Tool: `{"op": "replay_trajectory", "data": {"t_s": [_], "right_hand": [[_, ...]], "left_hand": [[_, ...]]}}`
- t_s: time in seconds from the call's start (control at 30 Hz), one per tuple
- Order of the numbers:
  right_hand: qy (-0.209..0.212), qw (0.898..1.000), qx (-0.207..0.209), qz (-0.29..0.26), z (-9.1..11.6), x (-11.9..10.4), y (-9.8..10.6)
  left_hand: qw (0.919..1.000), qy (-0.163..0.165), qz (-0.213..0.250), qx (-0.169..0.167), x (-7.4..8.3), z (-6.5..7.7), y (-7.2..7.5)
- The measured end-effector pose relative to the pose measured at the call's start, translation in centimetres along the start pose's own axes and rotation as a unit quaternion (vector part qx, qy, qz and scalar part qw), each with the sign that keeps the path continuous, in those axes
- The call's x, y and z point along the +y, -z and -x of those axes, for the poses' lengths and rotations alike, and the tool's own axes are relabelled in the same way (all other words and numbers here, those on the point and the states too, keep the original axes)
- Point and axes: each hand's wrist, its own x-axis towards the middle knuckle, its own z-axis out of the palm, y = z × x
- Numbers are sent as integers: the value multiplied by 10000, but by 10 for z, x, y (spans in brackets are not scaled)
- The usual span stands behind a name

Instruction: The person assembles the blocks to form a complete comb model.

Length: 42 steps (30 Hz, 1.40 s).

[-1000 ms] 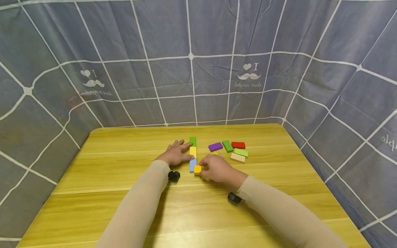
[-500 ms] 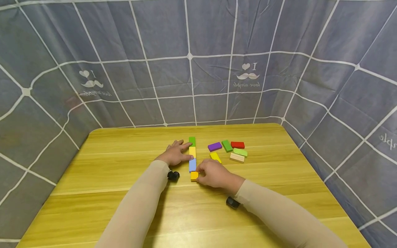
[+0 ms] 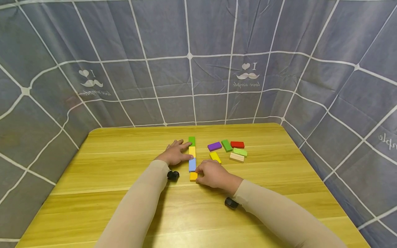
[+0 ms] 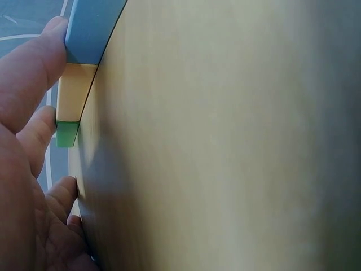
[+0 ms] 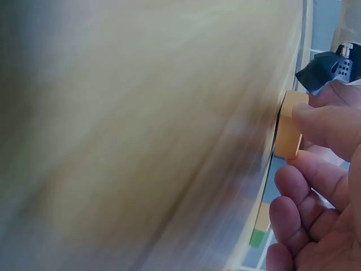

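A straight row of flat blocks runs toward me on the table: green (image 3: 192,140) at the far end, then a pale yellow block (image 3: 192,151), then a blue block (image 3: 192,165). My left hand (image 3: 175,153) lies at the row's left side, its fairly straight fingers and thumb touching the row. At the near end, my right hand (image 3: 214,173) pinches an orange-yellow block (image 3: 193,177) between thumb and index finger. In the right wrist view that orange block (image 5: 289,127) sits low at the tabletop, in line with the blue one.
Right of the row lie loose blocks: purple (image 3: 214,146), bright yellow (image 3: 215,157), dark green (image 3: 227,145), red (image 3: 237,144), light green (image 3: 240,152) and a natural wood block (image 3: 237,157). A grey checked curtain (image 3: 173,79) hangs behind the wooden table (image 3: 124,144).
My right hand has brought the orange block toward me and left, from beside the blue block to the row's near end. The bright yellow block has come into fuller view. My left hand stays put.
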Motion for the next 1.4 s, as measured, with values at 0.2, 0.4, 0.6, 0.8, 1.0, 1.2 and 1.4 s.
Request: {"op": "replay_trajectory", "data": {"t_s": [0.2, 0.4, 0.6, 0.8, 1.0, 1.2, 1.4], "right_hand": [[-94, 9999, 6, -41, -1, -1, -1], [-245, 9997, 57, -75, -2, -1, -1], [-355, 9993, 86, -119, -2, -1, -1], [-385, 9992, 111, -26, -3, -1, -2], [-367, 9992, 144, 19, -3, -3, -2], [-359, 9993, 131, 26, -4, -4, -2], [-293, 9995, 97, -22, -6, -4, -3]], "left_hand": [[10000, -9, 27, -5, 0, 0, 0], [10000, 13, 23, -16, -1, 0, 0], [10000, 22, -26, -24, -1, -1, 0], [10000, -1, -29, -24, -2, -2, -1], [10000, -14, -39, -9, -2, -1, -1], [10000, 20, 14, -24, 0, 0, 0], [10000, 44, 27, -35, 0, 0, 0]]}}
